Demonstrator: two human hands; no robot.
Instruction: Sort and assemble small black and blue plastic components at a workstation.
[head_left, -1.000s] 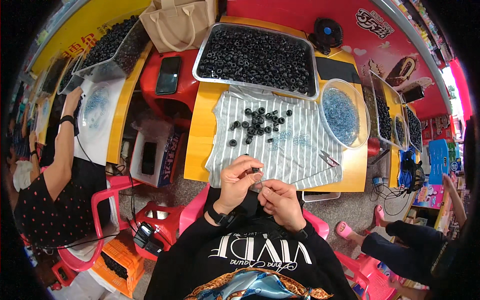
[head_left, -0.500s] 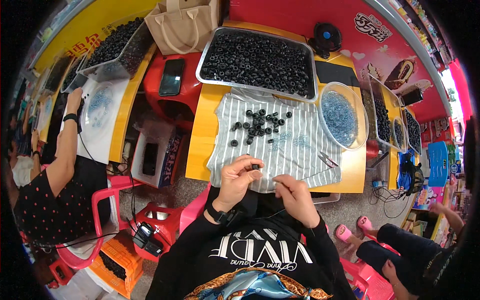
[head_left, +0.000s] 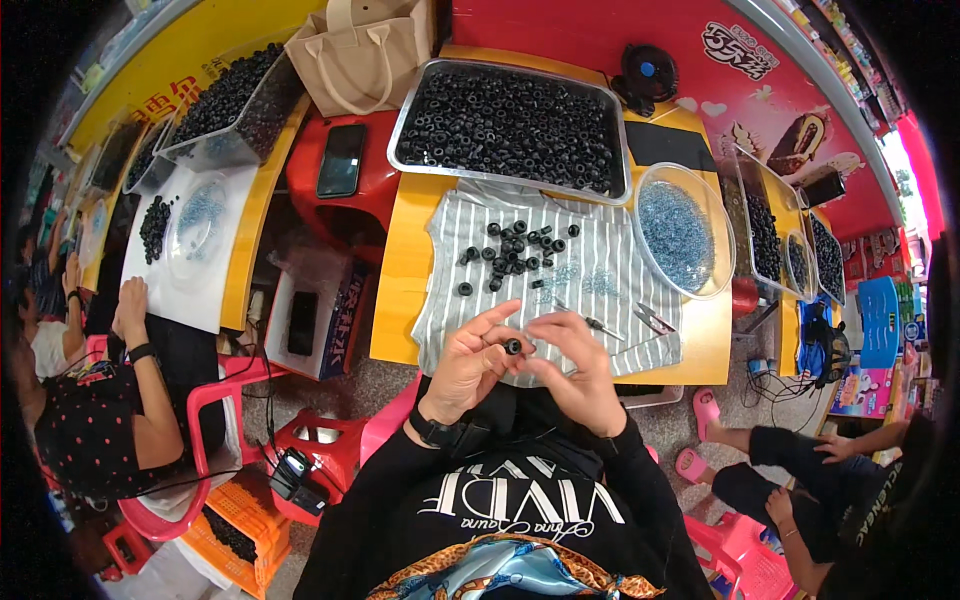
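Observation:
My left hand (head_left: pixel 468 368) pinches a small black ring-shaped part (head_left: pixel 513 346) between thumb and fingers, its hole showing. Beside it, my right hand (head_left: pixel 580 372) curves over with thumb and fingers apart; whether a fingertip touches the part cannot be made out. Both hands hover at the near edge of a grey striped cloth (head_left: pixel 455 225). A loose cluster of similar black parts (head_left: pixel 515 262) lies on the cloth, with small pale-blue pieces (head_left: pixel 600 282) scattered alongside. Right of these rest a thin pointed tool (head_left: pixel 604 329) and small snips (head_left: pixel 655 319).
A metal tray (head_left: pixel 400 150) full of black parts stands at the back. A clear bowl (head_left: pixel 727 270) of pale-blue pieces is on the right. A phone (head_left: pixel 342 160) lies on a red stool, left. One person (head_left: pixel 110 410) sits at the left table; another (head_left: pixel 800 480) is at right.
My right hand has moved up and left, closer to the black part, its fingers spreading. The thin tool now shows on the cloth. The person at left has drawn a hand back from the parts.

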